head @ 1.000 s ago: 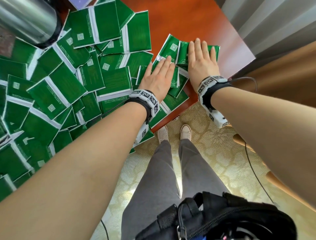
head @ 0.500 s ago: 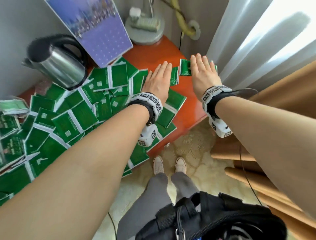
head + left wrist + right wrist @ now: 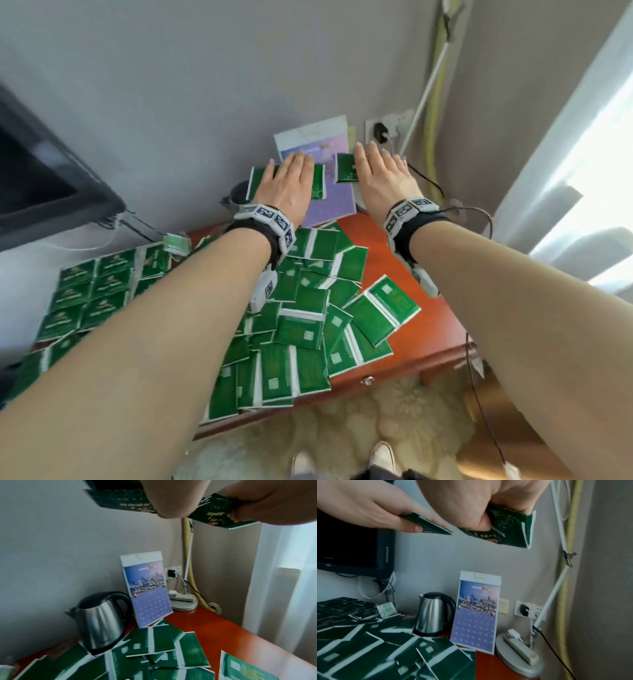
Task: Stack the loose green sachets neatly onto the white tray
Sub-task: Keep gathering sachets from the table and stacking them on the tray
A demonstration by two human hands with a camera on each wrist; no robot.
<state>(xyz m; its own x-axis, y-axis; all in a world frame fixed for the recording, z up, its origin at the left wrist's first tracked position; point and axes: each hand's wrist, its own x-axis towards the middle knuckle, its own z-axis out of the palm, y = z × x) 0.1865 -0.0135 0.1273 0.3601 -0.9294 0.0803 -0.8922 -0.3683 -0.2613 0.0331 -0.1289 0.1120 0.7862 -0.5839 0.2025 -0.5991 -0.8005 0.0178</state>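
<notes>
Your left hand [image 3: 286, 186] is raised above the counter [image 3: 387, 255], its thumb pinching a small bunch of green sachets [image 3: 318, 181] against the flat fingers. Your right hand [image 3: 380, 178] is up beside it, apart from the left, pinching its own green sachets [image 3: 346, 168] the same way. In the right wrist view both bunches show from below: gold line art and a row of small red and gold characters run along the lower edge, too blurred to read.

Below your hands, a loose heap of sachets [image 3: 308, 318] covers most of the red-brown counter, many lying back-side up with a white strip and a small pale square label. To your left, more sachets lie in tidy rows [image 3: 92, 294]; what they lie on is hidden.

A steel kettle [image 3: 101, 620] stands at the back of the heap, just beside an upright calendar card [image 3: 147, 592] with a city skyline picture; its heading is illegible. A lamp base [image 3: 185, 604] carries a white remote.
</notes>
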